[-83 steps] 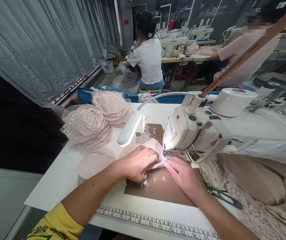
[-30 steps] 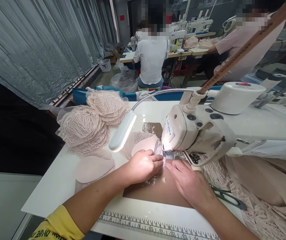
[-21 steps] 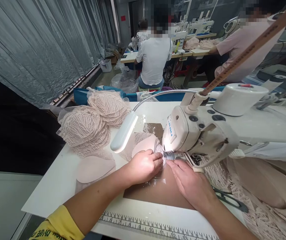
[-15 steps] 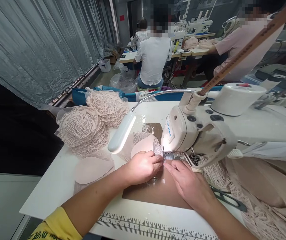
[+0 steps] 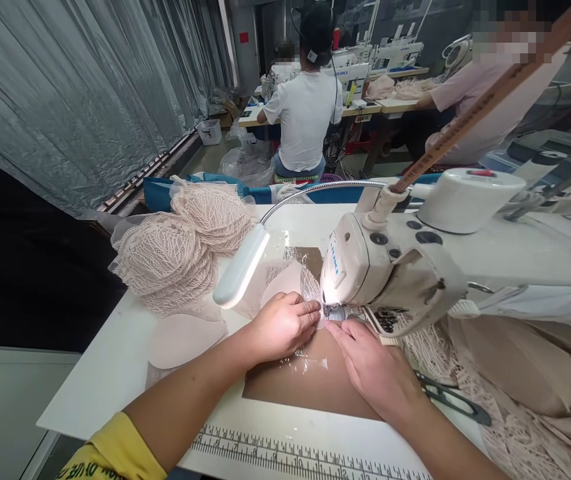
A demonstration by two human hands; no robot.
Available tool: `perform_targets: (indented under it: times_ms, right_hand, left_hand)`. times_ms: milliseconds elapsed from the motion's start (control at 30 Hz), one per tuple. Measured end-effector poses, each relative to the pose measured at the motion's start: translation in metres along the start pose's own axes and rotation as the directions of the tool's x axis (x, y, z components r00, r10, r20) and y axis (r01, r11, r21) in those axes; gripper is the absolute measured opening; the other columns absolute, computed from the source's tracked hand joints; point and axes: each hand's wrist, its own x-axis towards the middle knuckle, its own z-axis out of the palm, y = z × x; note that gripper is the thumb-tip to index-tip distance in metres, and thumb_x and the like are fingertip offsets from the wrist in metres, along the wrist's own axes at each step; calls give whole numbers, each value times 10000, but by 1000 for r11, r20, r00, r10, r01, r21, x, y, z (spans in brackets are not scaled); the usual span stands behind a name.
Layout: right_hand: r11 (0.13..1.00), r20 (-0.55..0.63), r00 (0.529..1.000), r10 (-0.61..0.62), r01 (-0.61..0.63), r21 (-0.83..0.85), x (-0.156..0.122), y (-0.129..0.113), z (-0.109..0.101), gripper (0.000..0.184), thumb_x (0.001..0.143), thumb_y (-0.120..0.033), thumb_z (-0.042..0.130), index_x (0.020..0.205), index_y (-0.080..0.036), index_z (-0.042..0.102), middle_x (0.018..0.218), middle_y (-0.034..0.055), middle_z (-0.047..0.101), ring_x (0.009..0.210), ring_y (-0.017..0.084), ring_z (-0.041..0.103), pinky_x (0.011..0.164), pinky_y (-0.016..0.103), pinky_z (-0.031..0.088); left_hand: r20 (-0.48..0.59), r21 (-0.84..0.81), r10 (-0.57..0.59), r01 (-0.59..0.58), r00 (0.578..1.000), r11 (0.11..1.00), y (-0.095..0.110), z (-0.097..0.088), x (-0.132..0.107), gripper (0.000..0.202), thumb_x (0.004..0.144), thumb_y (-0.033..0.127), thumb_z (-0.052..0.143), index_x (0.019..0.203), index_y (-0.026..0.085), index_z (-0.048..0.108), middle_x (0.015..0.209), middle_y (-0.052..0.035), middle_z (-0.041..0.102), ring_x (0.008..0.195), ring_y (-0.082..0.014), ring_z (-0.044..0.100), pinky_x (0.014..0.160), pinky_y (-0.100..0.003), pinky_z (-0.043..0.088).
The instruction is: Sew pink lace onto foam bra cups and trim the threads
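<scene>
My left hand point(image 5: 281, 325) is curled with its fingertips pressing a pale lace-covered bra cup point(image 5: 290, 283) flat, right beside the presser foot of the white sewing machine point(image 5: 390, 267). The fingers of my right hand point(image 5: 372, 363) lie stretched on the brown plate, their tips touching the lace edge at the needle area. The cup's far part lies behind the needle, partly hidden by the lamp head point(image 5: 240, 270).
A pile of pink lace cups point(image 5: 185, 243) and a plain foam cup point(image 5: 185, 340) lie left on the white table point(image 5: 105, 373). Scissors point(image 5: 452, 398) and loose lace and beige fabric point(image 5: 520, 373) sit at right. A printed ruler point(image 5: 290, 453) runs along the front edge. Other people sew at tables behind.
The cup has fed further back under the presser foot, and both hands have followed it slightly toward the needle. My view shifted a little.
</scene>
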Motion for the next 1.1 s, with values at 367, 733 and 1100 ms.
perform_targets:
  times_ms: [367, 733, 1100]
  right_hand:
    - [986, -1, 999, 40, -40, 163, -3, 5, 3, 363, 896, -165, 425, 1132, -237, 691, 925, 49, 717, 624, 134, 613, 488, 257, 381]
    - [982, -83, 996, -41, 55, 180, -1, 10, 4, 366, 922, -193, 351, 1064, -208, 689, 871, 43, 706, 557, 135, 591, 507, 277, 410]
    - [973, -172, 966, -195, 212, 88, -6, 21, 22, 374, 955, -258, 306, 1095, -181, 645, 757, 30, 643, 495, 141, 541, 557, 311, 447]
  left_hand:
    - [-100, 3, -131, 132, 986, 991, -16, 7, 1, 283, 897, 271, 482, 1127, 188, 623, 1226, -102, 597, 1070, -260, 528, 893, -422, 443]
    - [-142, -10, -339, 341, 930, 940, -28, 12, -1, 349, 894, 278, 461, 1208, 202, 594, 1284, -98, 553, 1188, -275, 462, 980, -457, 406]
    - [110, -34, -515, 521, 850, 853, -2, -100, -43, 574, 882, 449, 466, 1390, 207, 354, 1404, -129, 424, 1244, -306, 445, 967, -395, 411]
